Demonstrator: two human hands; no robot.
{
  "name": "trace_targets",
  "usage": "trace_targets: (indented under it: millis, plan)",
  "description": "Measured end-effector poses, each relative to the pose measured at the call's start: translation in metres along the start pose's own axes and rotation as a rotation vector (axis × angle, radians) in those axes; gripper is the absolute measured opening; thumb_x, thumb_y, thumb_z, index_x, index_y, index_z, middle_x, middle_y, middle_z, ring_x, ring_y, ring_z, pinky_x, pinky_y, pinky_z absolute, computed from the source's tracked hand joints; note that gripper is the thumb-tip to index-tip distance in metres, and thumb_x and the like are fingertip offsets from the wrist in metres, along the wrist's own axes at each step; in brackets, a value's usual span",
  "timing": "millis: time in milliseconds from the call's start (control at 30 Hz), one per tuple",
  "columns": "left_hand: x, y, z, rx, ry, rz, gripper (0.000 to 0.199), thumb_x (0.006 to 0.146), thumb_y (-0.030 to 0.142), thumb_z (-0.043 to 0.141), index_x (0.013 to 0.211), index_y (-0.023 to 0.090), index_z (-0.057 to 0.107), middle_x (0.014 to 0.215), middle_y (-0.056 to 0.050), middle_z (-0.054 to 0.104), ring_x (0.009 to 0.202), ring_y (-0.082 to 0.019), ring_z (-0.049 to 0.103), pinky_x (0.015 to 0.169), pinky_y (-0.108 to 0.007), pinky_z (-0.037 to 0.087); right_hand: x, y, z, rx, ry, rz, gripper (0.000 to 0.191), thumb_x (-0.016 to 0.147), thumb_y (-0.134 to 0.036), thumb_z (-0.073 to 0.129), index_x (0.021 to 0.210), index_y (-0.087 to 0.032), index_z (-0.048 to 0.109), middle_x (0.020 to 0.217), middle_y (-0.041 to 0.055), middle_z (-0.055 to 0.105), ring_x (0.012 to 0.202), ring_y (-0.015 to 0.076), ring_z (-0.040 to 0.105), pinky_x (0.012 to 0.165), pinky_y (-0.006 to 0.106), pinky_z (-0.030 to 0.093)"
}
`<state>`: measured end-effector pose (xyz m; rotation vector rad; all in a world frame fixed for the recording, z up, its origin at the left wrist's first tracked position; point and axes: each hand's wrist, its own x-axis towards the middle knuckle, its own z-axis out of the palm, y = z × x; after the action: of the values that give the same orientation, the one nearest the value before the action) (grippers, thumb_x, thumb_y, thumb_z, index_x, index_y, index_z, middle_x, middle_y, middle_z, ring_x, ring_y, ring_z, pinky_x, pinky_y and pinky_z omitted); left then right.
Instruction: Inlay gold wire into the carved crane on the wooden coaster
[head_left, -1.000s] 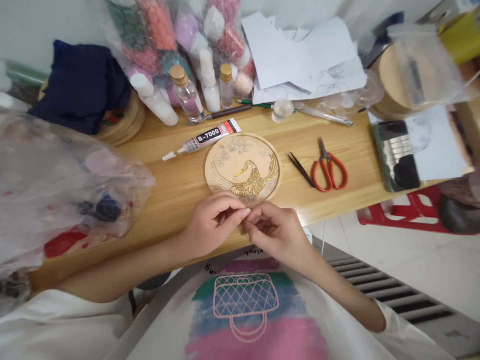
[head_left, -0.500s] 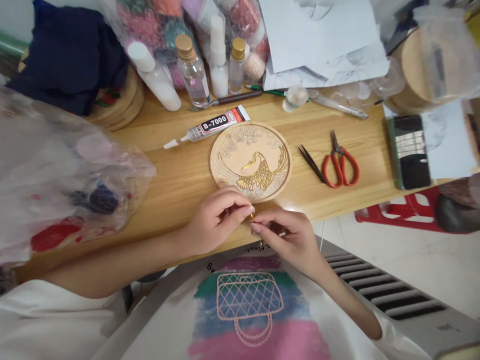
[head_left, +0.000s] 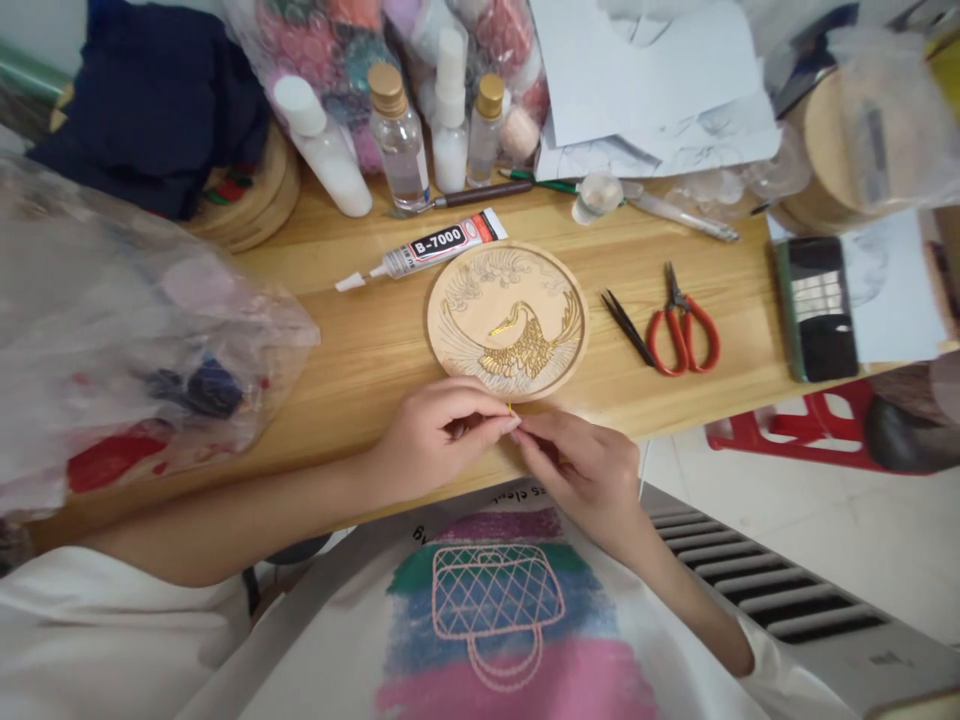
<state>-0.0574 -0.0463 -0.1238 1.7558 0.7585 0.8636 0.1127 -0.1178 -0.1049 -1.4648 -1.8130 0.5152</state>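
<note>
My left hand (head_left: 454, 432) is closed in a pinch, its thumb and forefinger around a short piece of gold wire (head_left: 510, 408). Fingertips of my right hand (head_left: 583, 462) meet it there, also pinched on the wire; most of the wire is hidden by the fingers. Just beyond both hands lies a round wooden plaque (head_left: 551, 250) with a crane outlined and partly filled in gold wire, and pencilled feathers and swirls around it. Black tweezers (head_left: 628, 328) and red-handled pliers (head_left: 684, 325) rest to its right, with a B-7000 glue tube (head_left: 431, 248) at its upper left.
Bottles (head_left: 397, 140) stand along the back beside bagged coloured material. Drawn papers (head_left: 652, 90) lie at the back right, a phone (head_left: 817, 310) at the right. A plastic bag (head_left: 172, 330) covers the left side. The table's front edge runs under my forearms.
My fingertips have come closer together and now touch around the wire; less of it shows. The view has shifted slightly, so the table things sit a little further right.
</note>
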Motion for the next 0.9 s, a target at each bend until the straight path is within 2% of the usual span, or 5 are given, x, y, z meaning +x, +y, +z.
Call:
trace_targets:
  millis: [267,500,600,767,900]
  plan:
    - [0.005,0.003,-0.008,-0.102,-0.107,-0.11,0.015,0.092,0.017,0.056,0.078,0.016,0.063,0.067,0.002,0.061,0.061,-0.008,0.056,0.057,-0.02,0.046,0.006,0.004,-0.012,0.024,0.021,0.015,0.011,0.089,-0.015,0.067,0.098,-0.02,0.069,0.08,0.0002,0.076,0.057,0.008,0.063,0.052,0.019,0.051]
    - [0.005,0.003,-0.008,-0.196,-0.128,-0.162,0.016,0.091,0.019,0.055,0.077,0.017,0.062,0.065,0.003,0.057,0.058,-0.008,0.055,0.055,-0.02,0.045,0.017,0.011,-0.014,0.046,-0.036,-0.081,0.028,0.091,-0.01,0.06,0.115,-0.023,0.067,0.095,0.0022,0.077,0.076,0.011,0.07,0.067,0.022,0.056]
    - [0.004,0.002,-0.006,-0.32,-0.099,-0.232,0.014,0.091,0.02,0.056,0.078,0.017,0.06,0.066,0.004,0.057,0.053,-0.007,0.055,0.051,-0.018,0.046,0.019,0.008,-0.011,0.15,-0.08,0.084,0.02,0.092,-0.019,0.061,0.11,-0.022,0.069,0.09,0.003,0.076,0.07,0.0118,0.068,0.061,0.023,0.055]
    - [0.005,0.001,-0.003,-0.468,-0.026,-0.316,0.013,0.091,0.024,0.06,0.081,0.016,0.058,0.066,0.003,0.062,0.049,-0.006,0.057,0.048,-0.016,0.047,0.011,0.002,-0.006,0.687,-0.342,0.547,0.022,0.088,-0.04,0.066,0.094,-0.019,0.07,0.079,0.0028,0.072,0.058,0.0096,0.062,0.054,0.023,0.053]
    - [0.006,0.001,-0.002,-0.478,0.008,-0.326,0.012,0.09,0.025,0.064,0.086,0.016,0.058,0.069,0.001,0.07,0.05,-0.006,0.063,0.047,-0.015,0.048,0.006,-0.002,-0.001,0.765,-0.304,0.678,0.024,0.082,-0.04,0.073,0.081,-0.018,0.067,0.069,-0.0005,0.066,0.055,0.0073,0.057,0.053,0.02,0.05]
